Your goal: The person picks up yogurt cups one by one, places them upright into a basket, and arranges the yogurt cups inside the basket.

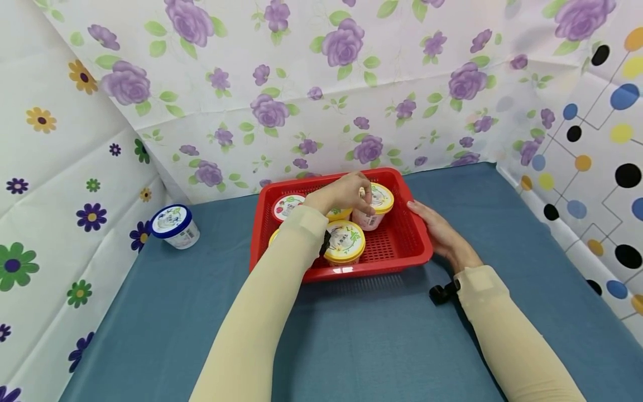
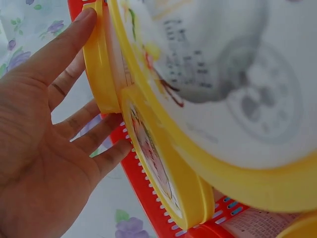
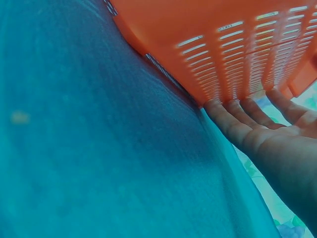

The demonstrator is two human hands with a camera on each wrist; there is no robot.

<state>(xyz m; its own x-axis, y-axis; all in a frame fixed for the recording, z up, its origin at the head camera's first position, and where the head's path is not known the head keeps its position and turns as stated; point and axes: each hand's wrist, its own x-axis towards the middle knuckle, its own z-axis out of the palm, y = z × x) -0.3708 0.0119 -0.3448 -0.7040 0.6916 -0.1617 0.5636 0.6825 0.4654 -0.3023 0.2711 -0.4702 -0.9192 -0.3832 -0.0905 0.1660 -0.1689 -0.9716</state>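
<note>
A red plastic basket [image 1: 387, 271] with slotted walls stands on the table against the back wall. At its back right is a pale pink tub with a yellow lid [image 1: 384, 198], and my left hand [image 1: 344, 192] holds its left side. The left wrist view shows the thumb against that tub's lid rim [image 2: 101, 64], the fingers passing behind. My right hand [image 1: 444, 231] grips the basket's right side, thumb at the rim; its fingers [image 3: 233, 124] lie along the outer wall. Another yellow-lidded tub [image 1: 345, 240] sits at the basket's front.
Inside the basket's back left is a tub with a red-rimmed lid [image 1: 287, 206]. More yellow lids are partly hidden by my left arm. A blue-lidded tub [image 1: 176, 226] stands outside, at the table's far left. Patterned sheets [image 1: 301, 89] hang around the blue-covered table [image 1: 361, 335].
</note>
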